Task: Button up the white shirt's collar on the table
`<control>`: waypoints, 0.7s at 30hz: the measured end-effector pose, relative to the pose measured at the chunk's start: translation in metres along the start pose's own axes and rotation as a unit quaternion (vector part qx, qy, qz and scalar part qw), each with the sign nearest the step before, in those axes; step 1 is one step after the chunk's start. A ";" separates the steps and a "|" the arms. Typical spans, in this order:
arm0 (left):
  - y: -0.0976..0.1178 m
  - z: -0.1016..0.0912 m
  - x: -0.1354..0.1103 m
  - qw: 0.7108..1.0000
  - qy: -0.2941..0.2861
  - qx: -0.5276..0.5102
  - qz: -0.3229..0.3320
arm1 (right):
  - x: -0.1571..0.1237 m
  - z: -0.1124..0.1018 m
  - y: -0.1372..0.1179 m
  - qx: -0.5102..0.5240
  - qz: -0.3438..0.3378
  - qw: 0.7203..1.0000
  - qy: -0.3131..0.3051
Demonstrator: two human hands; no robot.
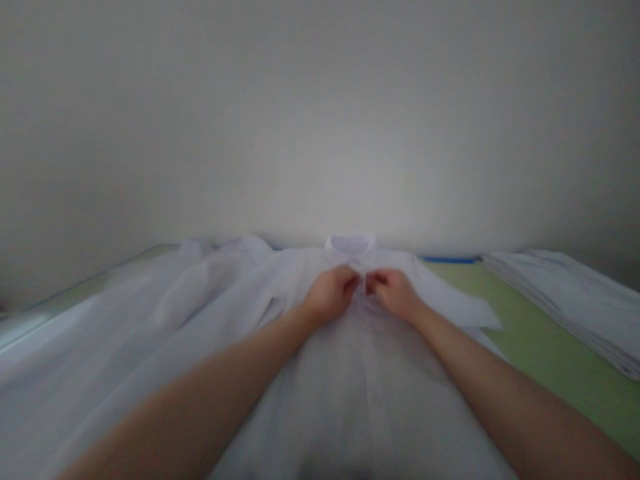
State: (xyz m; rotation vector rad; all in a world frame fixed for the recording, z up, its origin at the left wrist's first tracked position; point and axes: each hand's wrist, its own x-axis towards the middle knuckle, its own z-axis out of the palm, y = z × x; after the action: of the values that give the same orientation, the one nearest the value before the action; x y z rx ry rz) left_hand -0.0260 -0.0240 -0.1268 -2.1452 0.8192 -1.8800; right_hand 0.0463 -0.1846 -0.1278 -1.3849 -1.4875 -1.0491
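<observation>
A white short-sleeved shirt (345,373) lies spread out face up, its collar (353,248) at the far end near the wall. Just below the collar, my left hand (334,290) pinches the front placket from the left side. My right hand (391,292) pinches the same placket from the right, its fingertips close to those of the left. Whatever small part sits between the fingers, such as a button, is too blurred to make out. Both forearms reach across the shirt's body.
More white garments (190,300) lie loosely heaped to the left. A stack of folded white cloth (575,300) rests at the right on the green table surface (545,373). Behind the table's blue back edge (450,260) rises a plain grey wall (320,120).
</observation>
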 end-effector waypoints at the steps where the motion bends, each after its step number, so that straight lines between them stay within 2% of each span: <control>1: 0.000 0.000 0.000 1.000 -0.001 -0.012 0.004 | 0.000 0.000 0.001 -0.017 0.001 1.000 0.010; 7: 0.000 0.004 0.000 0.997 0.022 -0.075 -0.006 | -0.003 0.003 -0.002 -0.104 -0.004 0.993 0.053; 10: 0.000 0.012 0.001 0.988 0.017 -0.137 -0.068 | -0.005 0.002 -0.005 -0.204 -0.046 0.975 0.081; 14: -0.003 0.025 0.002 0.952 0.004 -0.254 -0.171 | -0.006 0.000 -0.008 -0.313 -0.097 0.942 0.072; 18: -0.008 0.035 0.003 0.914 0.015 -0.334 -0.231 | -0.006 0.001 -0.010 -0.351 -0.116 0.928 0.053; 21: -0.008 0.034 0.005 0.915 0.008 -0.328 -0.235 | -0.005 0.003 -0.010 -0.332 -0.116 0.934 0.067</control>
State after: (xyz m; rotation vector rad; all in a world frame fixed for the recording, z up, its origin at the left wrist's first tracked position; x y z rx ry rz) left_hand 0.0091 -0.0271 -0.1251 -2.9553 1.1470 -2.0325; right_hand 0.0369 -0.1833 -0.1341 -1.5580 -1.2618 -1.8805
